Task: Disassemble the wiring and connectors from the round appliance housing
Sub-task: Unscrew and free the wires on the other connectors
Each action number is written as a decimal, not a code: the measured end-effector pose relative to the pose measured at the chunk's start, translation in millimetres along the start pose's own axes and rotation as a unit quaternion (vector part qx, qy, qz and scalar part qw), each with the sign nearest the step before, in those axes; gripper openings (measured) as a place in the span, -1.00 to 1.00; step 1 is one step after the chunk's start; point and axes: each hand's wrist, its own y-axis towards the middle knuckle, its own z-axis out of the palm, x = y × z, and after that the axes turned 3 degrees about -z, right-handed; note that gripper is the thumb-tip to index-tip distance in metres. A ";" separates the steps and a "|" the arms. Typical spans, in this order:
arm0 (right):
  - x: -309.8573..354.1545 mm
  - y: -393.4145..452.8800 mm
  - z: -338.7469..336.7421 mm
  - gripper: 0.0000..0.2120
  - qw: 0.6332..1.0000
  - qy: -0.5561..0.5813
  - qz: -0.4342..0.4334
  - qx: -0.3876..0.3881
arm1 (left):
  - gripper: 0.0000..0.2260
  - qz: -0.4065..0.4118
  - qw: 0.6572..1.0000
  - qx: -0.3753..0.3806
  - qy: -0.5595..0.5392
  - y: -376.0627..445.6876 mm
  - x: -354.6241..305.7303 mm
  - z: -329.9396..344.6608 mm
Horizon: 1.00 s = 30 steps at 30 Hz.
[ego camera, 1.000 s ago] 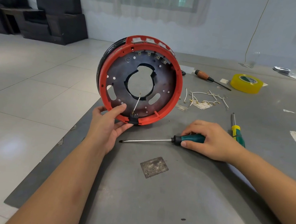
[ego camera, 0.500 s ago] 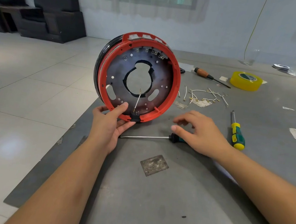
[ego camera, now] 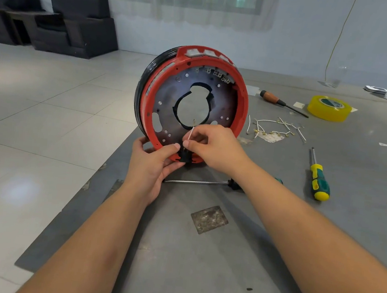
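Note:
The round housing (ego camera: 241,103), red-rimmed with a dark metal plate and a large centre hole, stands on edge near the table's left side. My left hand (ego camera: 151,160) grips its lower rim, thumb beside a black connector (ego camera: 185,157) at the bottom. My right hand (ego camera: 214,147) has its fingertips at that connector and at the thin white wire (ego camera: 191,133) rising from it. Whether the fingers pinch the wire or the connector is unclear. A long screwdriver (ego camera: 198,182) lies on the table under my right wrist, its handle mostly hidden.
Removed white wires with terminals (ego camera: 276,129) lie right of the housing. A green-yellow screwdriver (ego camera: 318,178), an orange-handled screwdriver (ego camera: 278,101) and a yellow tape roll (ego camera: 329,108) sit further right. A metal plate (ego camera: 209,219) lies on the grey table (ego camera: 199,266); its left edge drops to tiled floor.
My right hand let go of the long screwdriver, left it on the table, and moved up to the wire and connector at the housing's bottom. My left hand stayed on the rim.

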 end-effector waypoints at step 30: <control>-4.8 -16.8 -24.9 -0.92 0.985 0.173 0.004 -0.012 | -0.44 -0.005 1.000 -0.023 -0.013 2.0 -0.1 -0.1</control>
